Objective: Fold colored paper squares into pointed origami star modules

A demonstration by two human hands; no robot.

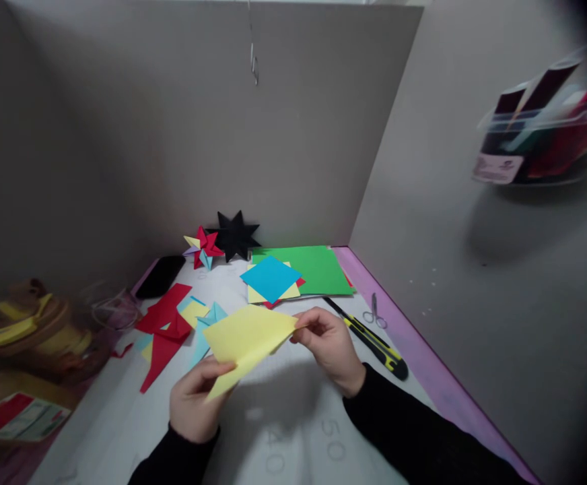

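A sheet of yellow paper (247,335), creased across its lower part, is held up over the white table. My left hand (196,399) pinches its lower left edge, thumb on top. At its right corner my right hand (330,347) grips the paper between thumb and fingers. Left of the sheet lie folded red paper pieces (168,330) and light blue folded pieces (214,315), partly behind the yellow sheet. Beyond it, a blue paper square (272,278) tops yellow and red squares, overlapping a green sheet (321,269).
A yellow-black utility knife (374,341) and small scissors (375,314) lie at right. Behind stand a black paper star (233,236) and a multicoloured star (204,248). A black phone (162,277) lies back left. A clear container (540,138) hangs on the right wall.
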